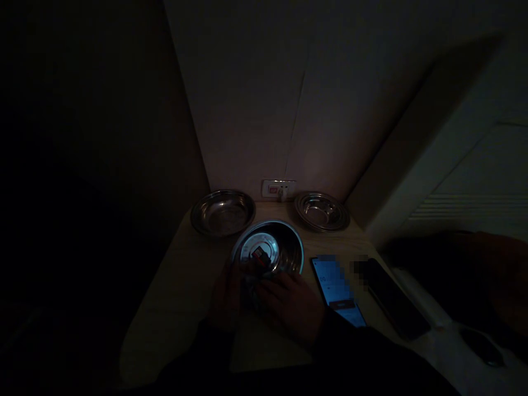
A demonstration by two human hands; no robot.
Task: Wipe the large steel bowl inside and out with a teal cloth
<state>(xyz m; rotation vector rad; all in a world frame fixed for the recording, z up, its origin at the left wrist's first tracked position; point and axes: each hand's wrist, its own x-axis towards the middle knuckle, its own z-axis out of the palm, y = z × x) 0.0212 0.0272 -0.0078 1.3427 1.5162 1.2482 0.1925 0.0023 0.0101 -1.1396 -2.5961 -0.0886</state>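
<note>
Nearest the camera, dark sleeves (350, 346) ran up to both hands. The pale, wood-grained table (165, 308) had a rounded near corner. On it stood a deep, round bowl (291, 247) of shiny metal, near the middle. The right hand (291, 302) lay over its near rim, fingers bent and close together; the left hand (225, 297) was at its near left side, its fingers too dark to tell. Whether either gripped anything could not be told. Behind stood a wide, shallow metal dish (223, 213) on the left and stacked, flared metal dishes (322, 212) on the right. Right of the bowl lay a flat, lit phone (336, 289). A small, dark, angular object (260, 256) with a pale label showed within the bowl's outline.
</note>
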